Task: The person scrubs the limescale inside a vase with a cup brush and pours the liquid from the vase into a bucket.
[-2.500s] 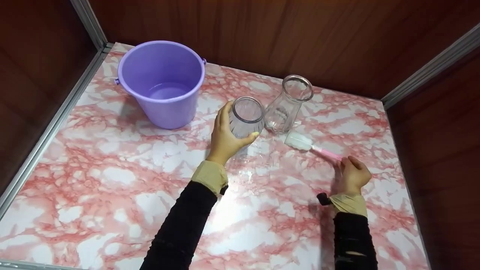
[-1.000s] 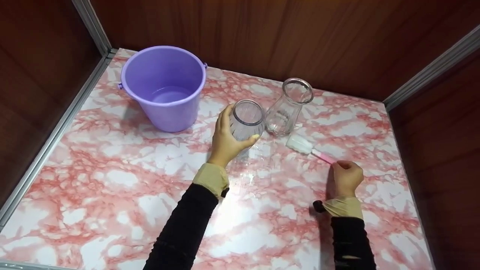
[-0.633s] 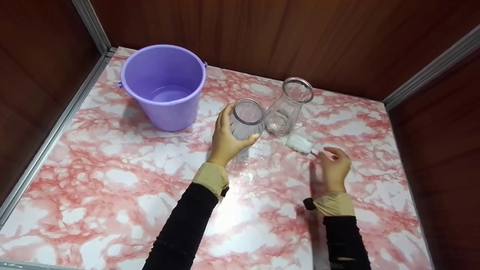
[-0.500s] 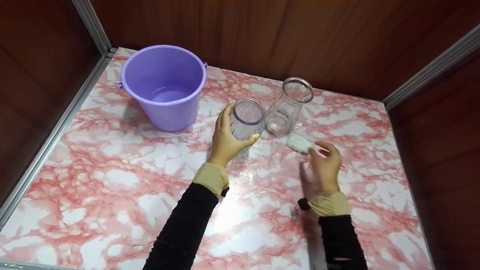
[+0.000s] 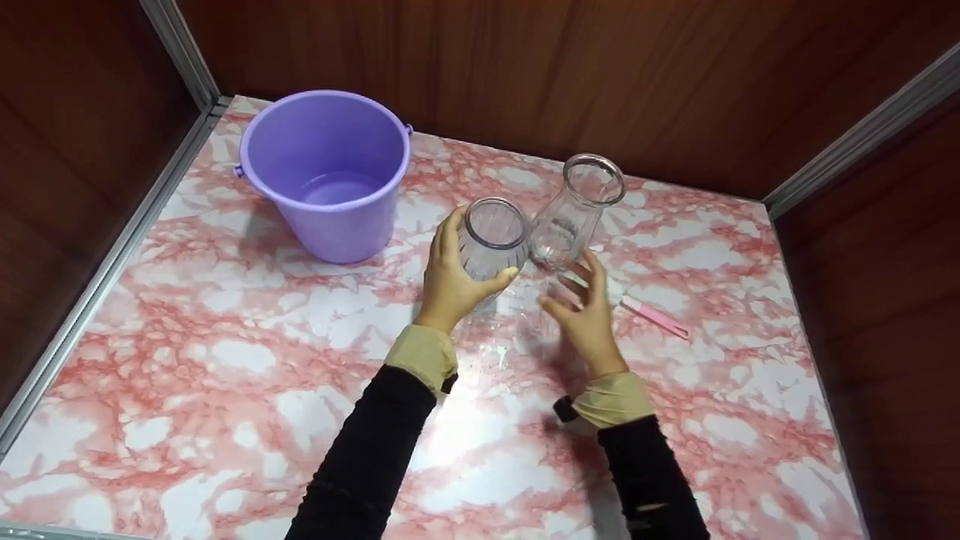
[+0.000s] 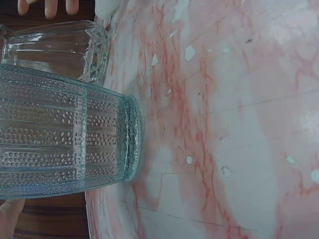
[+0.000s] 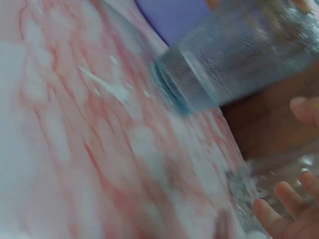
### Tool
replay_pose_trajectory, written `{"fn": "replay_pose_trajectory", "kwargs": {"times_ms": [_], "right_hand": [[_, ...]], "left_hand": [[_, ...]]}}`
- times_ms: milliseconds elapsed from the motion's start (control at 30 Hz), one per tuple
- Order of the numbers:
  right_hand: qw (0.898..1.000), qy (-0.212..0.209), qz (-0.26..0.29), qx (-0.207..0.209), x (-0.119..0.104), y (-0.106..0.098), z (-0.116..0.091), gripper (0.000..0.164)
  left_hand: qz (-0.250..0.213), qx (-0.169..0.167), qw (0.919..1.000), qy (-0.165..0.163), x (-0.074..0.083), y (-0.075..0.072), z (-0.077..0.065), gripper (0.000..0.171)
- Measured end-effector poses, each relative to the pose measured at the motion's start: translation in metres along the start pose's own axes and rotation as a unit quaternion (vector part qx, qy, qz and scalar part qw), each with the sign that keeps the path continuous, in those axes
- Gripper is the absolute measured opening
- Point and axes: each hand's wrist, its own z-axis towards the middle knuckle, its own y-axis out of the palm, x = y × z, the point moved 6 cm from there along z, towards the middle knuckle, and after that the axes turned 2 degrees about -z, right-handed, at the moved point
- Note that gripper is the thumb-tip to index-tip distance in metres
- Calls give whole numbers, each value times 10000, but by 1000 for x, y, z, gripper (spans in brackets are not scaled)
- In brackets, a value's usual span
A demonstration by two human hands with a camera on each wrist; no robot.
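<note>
From the head view I have the left hand (image 5: 454, 281) wrapped round the ribbed glass jar (image 5: 491, 262), thumb on the near side, rim up beyond the fingers. The right hand (image 5: 589, 319) is released, fingers parted with nothing between them. Its fingertips lie close to the base of the flared glass vase (image 5: 574, 217); I cannot tell whether they touch. The sponge brush sits just beside those fingers, its pink handle (image 5: 654, 316) to their right, its head partly hidden behind them. The purple bucket (image 5: 356, 232) stands well beyond and left of the left fingers. Wet spots on the marbled tabletop (image 5: 225, 420) suggest slippery glass, so I judge the left grip wants to be firm and even. The right fingers are best spread wide near the jar, clear of the vase, and any grip on glass taken at the wall rather than the rim.

The left wrist view adds the jar's dotted relief and its base close to the tabletop, which the left hand covers overhead.

The right wrist view, though blurred, gives me the gap between right thumb and fingers: bare, with the vase base behind the fingertips.
</note>
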Motion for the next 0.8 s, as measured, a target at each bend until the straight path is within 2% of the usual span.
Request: {"fn": "replay_pose_trajectory", "kwargs": {"times_ms": [133, 333, 533, 700, 800], "right_hand": [[9988, -85, 125, -468, 5, 24, 1, 105], [9966, -242, 154, -775, 23, 46, 7, 110], [9969, 40, 330, -718, 40, 59, 12, 111], [9932, 452, 847, -656, 46, 75, 12, 113], [9934, 488, 830, -618, 48, 84, 12, 116]], "left_hand": [[67, -55, 10000, -37, 0, 0, 0, 107], [70, -90, 9999, -38, 0, 0, 1, 107], [28, -98, 9999, 15, 0, 1, 2, 106], [6, -91, 10000, -18, -1, 1, 1, 107], [-8, -111, 9999, -88, -3, 0, 0, 108]]}}
